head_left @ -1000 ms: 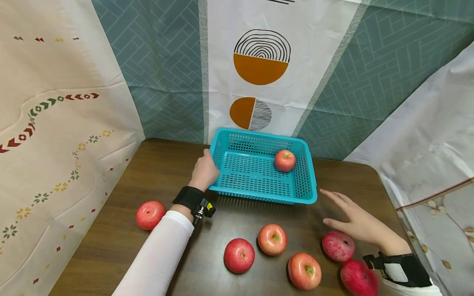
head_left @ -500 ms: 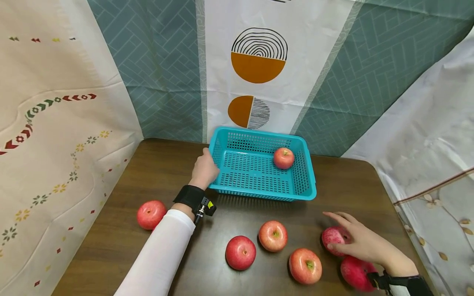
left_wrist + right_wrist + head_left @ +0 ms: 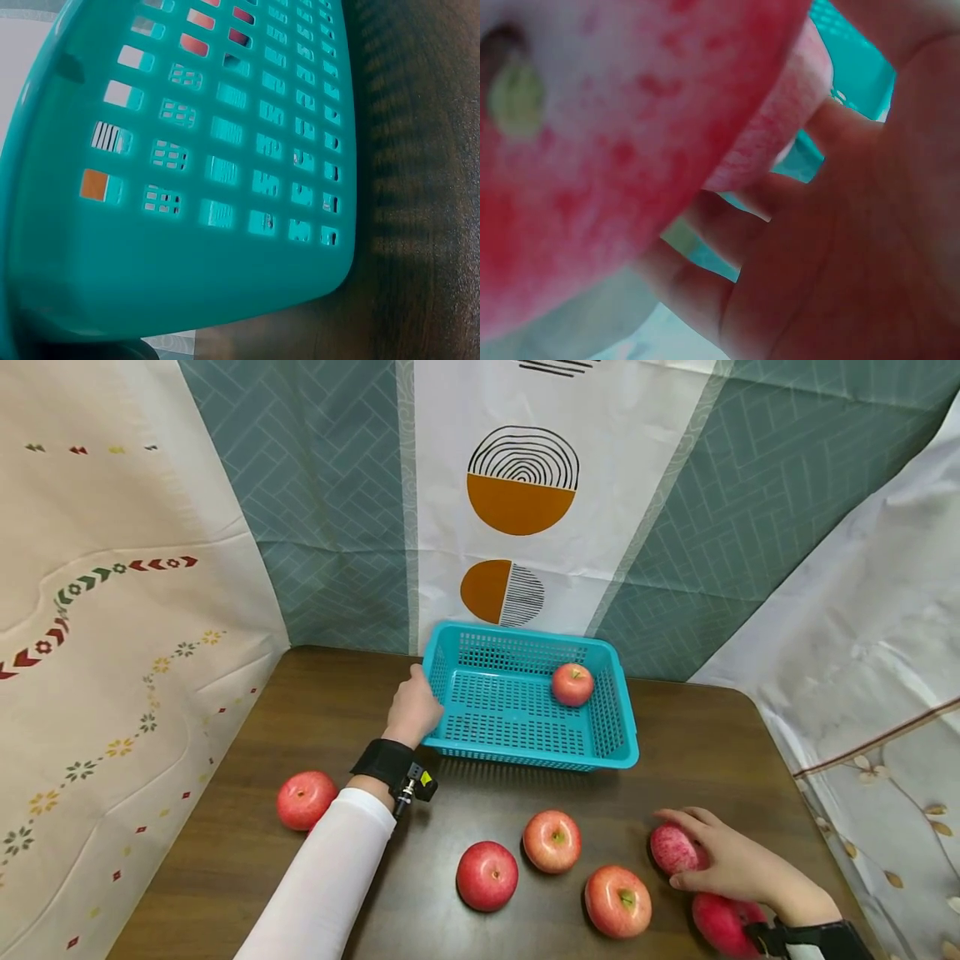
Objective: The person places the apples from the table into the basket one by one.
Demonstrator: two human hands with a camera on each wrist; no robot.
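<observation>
My left hand (image 3: 414, 708) grips the left rim of a blue plastic basket (image 3: 517, 758), fingers partly hidden by the rim. Up close in the left wrist view, the basket's slotted wall (image 3: 172, 255) fills most of the picture. One red apple (image 3: 572, 684) sits inside, toward the right. At the right of the table, my right hand (image 3: 738, 860) curls round a mottled pink apple (image 3: 673, 848), thumb on the near side and fingers on the far side. Another mottled apple (image 3: 615, 150) looms large before the palm in the right wrist view.
Three apples lie before the basket: a dark red one (image 3: 487, 877), a lighter one (image 3: 552, 842) and another (image 3: 618, 902). Left of my sleeve is one more apple (image 3: 307, 800). Patterned cloths (image 3: 337, 510) hang behind and beside the wooden table (image 3: 337, 693).
My right hand has moved down and nearer, from beside the basket's right end to the mottled pink apple, and its fingers have closed round it. My left hand stays on the rim.
</observation>
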